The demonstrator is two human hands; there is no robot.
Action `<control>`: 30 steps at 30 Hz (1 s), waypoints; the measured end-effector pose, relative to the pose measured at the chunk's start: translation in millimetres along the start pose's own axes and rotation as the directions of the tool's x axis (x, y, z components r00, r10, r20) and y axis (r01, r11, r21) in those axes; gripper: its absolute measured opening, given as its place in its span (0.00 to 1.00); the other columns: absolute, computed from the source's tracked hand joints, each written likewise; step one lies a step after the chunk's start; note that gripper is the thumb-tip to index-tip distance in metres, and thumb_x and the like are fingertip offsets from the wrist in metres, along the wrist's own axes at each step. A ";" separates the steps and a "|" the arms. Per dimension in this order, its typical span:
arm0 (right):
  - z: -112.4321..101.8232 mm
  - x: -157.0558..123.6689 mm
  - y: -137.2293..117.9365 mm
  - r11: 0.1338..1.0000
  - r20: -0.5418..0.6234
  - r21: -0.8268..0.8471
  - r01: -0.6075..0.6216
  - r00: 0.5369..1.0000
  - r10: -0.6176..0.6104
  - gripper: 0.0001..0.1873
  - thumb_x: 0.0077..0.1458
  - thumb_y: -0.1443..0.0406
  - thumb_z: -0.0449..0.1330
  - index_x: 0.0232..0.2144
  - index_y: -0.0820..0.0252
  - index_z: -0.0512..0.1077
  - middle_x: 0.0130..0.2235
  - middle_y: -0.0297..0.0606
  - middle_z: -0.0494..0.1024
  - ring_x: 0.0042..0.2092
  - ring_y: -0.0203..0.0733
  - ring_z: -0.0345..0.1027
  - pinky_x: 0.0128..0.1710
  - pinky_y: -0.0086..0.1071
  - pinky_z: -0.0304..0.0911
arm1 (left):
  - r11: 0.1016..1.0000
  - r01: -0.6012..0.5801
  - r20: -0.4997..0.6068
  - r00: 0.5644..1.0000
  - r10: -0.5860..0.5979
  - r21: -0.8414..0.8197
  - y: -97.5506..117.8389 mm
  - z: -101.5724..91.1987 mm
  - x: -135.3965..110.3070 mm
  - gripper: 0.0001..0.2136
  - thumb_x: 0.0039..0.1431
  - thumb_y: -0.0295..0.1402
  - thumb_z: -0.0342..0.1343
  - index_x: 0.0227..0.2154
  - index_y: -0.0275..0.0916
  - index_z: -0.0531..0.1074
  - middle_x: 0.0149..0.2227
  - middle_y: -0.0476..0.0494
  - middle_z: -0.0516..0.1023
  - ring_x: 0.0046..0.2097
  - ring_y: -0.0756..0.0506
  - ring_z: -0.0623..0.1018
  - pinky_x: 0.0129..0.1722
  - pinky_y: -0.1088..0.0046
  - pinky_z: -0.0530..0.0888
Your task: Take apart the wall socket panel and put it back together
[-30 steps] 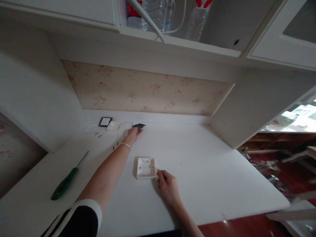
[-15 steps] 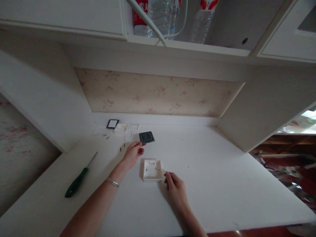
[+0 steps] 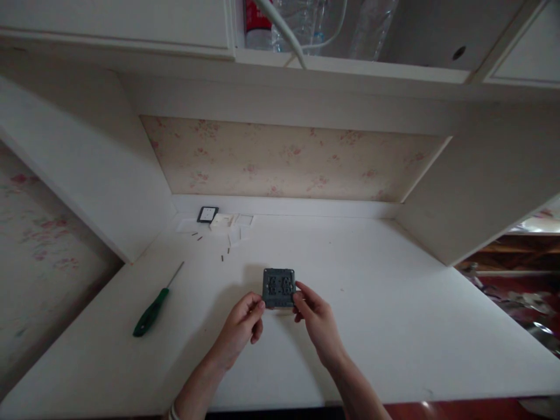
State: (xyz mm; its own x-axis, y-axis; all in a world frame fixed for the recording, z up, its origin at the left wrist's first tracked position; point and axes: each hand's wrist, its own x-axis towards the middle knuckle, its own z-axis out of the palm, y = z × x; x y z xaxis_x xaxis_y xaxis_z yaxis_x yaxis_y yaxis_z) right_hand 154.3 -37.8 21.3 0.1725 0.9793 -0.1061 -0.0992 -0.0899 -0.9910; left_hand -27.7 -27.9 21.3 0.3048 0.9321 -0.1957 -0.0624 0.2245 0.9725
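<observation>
A square dark grey wall switch module (image 3: 279,279) is held level in front of me, its two black mechanisms facing up. My left hand (image 3: 240,324) pinches its lower left corner between thumb and fingers. On the right side, my right hand (image 3: 319,326) grips the edge with its thumb and fingertips. Beneath the module, a thin strip of the white mounting box (image 3: 282,312) shows; the rest is hidden. I cannot tell whether module and box touch.
A green-handled screwdriver (image 3: 151,314) lies on the white tabletop (image 3: 371,315) to the left. Several small screws (image 3: 222,258) are scattered farther back. Near the wall are a black-framed white plate (image 3: 207,214) and white box-like parts (image 3: 222,220). A cable (image 3: 286,32) hangs from the shelf above.
My left hand has brought the switch module nearer and over the white box. My right hand has moved up and taken hold of its right edge. The view has shifted slightly.
</observation>
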 end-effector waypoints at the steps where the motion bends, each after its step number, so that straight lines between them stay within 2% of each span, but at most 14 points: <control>1: -1.1 -0.1 3.4 1.000 -0.003 -0.022 0.002 1.000 -0.002 0.29 0.50 0.53 0.60 0.51 0.63 0.70 0.27 0.35 0.73 0.26 0.36 0.63 0.26 0.31 0.62 | 0.999 -0.009 -0.008 1.000 0.009 0.047 -1.5 0.6 -0.8 0.14 0.59 0.45 0.50 0.33 0.36 0.66 0.15 0.57 0.61 0.16 0.55 0.59 0.15 0.81 0.55; 4: -5.1 -0.5 9.8 0.997 -0.016 -0.079 0.023 1.000 -0.024 0.28 0.52 0.53 0.60 0.51 0.64 0.71 0.27 0.36 0.74 0.27 0.36 0.63 0.28 0.31 0.62 | 0.985 -0.020 -0.076 0.997 0.033 0.174 -5.5 0.6 0.1 0.16 0.57 0.46 0.52 0.33 0.35 0.68 0.18 0.55 0.64 0.17 0.55 0.62 0.16 0.81 0.57; 7: -7.9 -0.5 11.2 0.992 -0.018 -0.113 0.057 0.998 -0.059 0.27 0.52 0.54 0.60 0.50 0.62 0.72 0.28 0.36 0.75 0.28 0.37 0.63 0.30 0.32 0.61 | 0.981 0.000 -0.147 0.989 0.029 0.194 -8.1 -0.7 2.7 0.19 0.54 0.46 0.55 0.38 0.33 0.71 0.25 0.49 0.72 0.19 0.55 0.64 0.16 0.80 0.58; 10: -8.8 0.7 12.4 0.989 -0.011 -0.133 0.072 0.997 -0.074 0.26 0.52 0.54 0.59 0.50 0.61 0.72 0.29 0.36 0.75 0.29 0.38 0.64 0.31 0.33 0.61 | 0.985 -0.014 -0.148 0.988 0.040 0.174 -9.3 -1.7 4.5 0.22 0.53 0.45 0.55 0.47 0.35 0.70 0.37 0.42 0.75 0.20 0.55 0.64 0.17 0.79 0.59; 12: -8.8 2.1 14.3 0.988 0.000 -0.144 0.060 0.998 -0.061 0.26 0.53 0.53 0.59 0.51 0.61 0.71 0.28 0.36 0.75 0.28 0.38 0.63 0.30 0.33 0.61 | 0.976 -0.037 -0.139 0.988 0.068 0.214 -10.7 -2.3 5.8 0.24 0.54 0.43 0.55 0.51 0.35 0.69 0.40 0.41 0.75 0.22 0.55 0.65 0.19 0.78 0.62; 16: -8.7 4.8 17.7 0.977 0.008 -0.202 0.067 0.998 -0.066 0.24 0.53 0.54 0.58 0.49 0.59 0.73 0.31 0.37 0.74 0.27 0.36 0.62 0.26 0.30 0.59 | 0.922 -0.111 -0.117 0.979 0.165 0.371 -17.4 -4.3 10.1 0.24 0.54 0.40 0.55 0.52 0.35 0.69 0.38 0.43 0.75 0.24 0.53 0.67 0.24 0.77 0.66; 21: -8.6 4.3 20.0 0.969 -0.022 -0.221 0.115 0.992 -0.122 0.21 0.50 0.55 0.60 0.46 0.53 0.75 0.41 0.40 0.72 0.31 0.37 0.63 0.29 0.31 0.61 | 0.831 -0.209 -0.073 0.955 0.286 0.515 -24.7 -6.0 13.8 0.23 0.56 0.39 0.53 0.54 0.37 0.68 0.37 0.44 0.75 0.27 0.51 0.70 0.28 0.76 0.68; 30: -13.8 -0.1 28.6 0.964 0.068 -0.216 0.156 0.987 -0.145 0.25 0.49 0.60 0.62 0.52 0.49 0.70 0.46 0.40 0.67 0.36 0.37 0.63 0.32 0.31 0.65 | 0.769 -0.282 -0.065 0.920 0.386 0.574 -27.3 -5.2 12.2 0.20 0.58 0.36 0.52 0.53 0.39 0.69 0.38 0.42 0.75 0.33 0.48 0.73 0.33 0.74 0.72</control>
State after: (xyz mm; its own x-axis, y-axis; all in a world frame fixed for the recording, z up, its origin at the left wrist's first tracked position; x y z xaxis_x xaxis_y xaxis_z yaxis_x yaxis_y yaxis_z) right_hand 164.9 -43.0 -8.1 0.1184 0.9920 0.0445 0.1432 0.0273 -0.9893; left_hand -27.3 -21.2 -8.2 0.1948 0.9628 0.1874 0.4110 -0.2536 0.8756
